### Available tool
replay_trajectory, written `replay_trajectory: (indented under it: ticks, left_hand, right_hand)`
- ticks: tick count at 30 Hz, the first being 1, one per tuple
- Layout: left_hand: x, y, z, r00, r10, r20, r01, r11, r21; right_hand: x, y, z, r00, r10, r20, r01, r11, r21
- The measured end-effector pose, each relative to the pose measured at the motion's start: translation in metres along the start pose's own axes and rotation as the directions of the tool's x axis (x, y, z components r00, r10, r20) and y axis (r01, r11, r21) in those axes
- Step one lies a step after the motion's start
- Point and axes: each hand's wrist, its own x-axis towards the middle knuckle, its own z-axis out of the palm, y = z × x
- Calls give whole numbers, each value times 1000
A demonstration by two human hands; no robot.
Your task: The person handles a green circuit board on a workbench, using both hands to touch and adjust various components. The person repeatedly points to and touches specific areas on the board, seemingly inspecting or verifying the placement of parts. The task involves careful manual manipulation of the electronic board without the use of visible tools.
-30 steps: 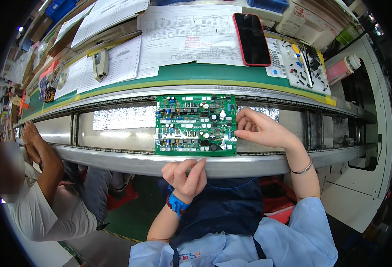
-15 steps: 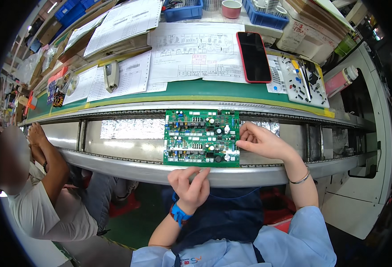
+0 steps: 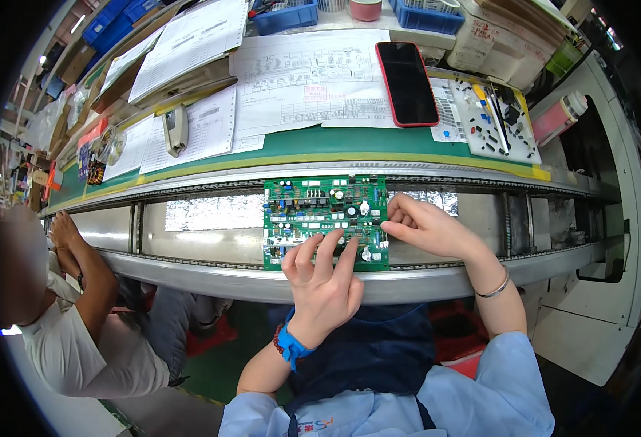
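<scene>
Circuit board (image 3: 326, 215) lies across the conveyor (image 3: 211, 245), reaching from far rail (image 3: 437, 173) to near rail (image 3: 422, 281). Left hand (image 3: 326, 291), fingers spread, is over the board's near edge (fingertip contact unconfirmed); right hand (image 3: 429, 229), fingers curled, is at its right edge, grip indeterminate. Step judged: handwork on small parts (image 3: 365, 207); next move calls for light, precise fingertips.
</scene>
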Motion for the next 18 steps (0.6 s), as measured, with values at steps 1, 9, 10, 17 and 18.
replay_trajectory:
  ticks: [1,9,10,17,18]
  left_hand:
    - [0,0,0,1000,2,2,-2,1000,0]
    - [-14,-11,-7,970,36,-239,-77,984,-162]
    - [-18,-14,-12,959,106,-264,-151,976,-156]
    - [-32,50,25,535,843,-54,-706,411,-576]
    - [-36,57,36,474,880,-40,-733,368,-571]
  right_hand:
    - [-1,-1,-1,1000,3,-4,-3,1000,-11]
    - [-2,-2,-2,1000,23,-6,-23,999,-39]
    - [-1,-3,-1,1000,9,-13,-9,999,-31]
    - [-1,-4,2,999,-14,-40,14,1000,-13]
    - [-1,-4,0,999,-13,-48,12,1000,-22]
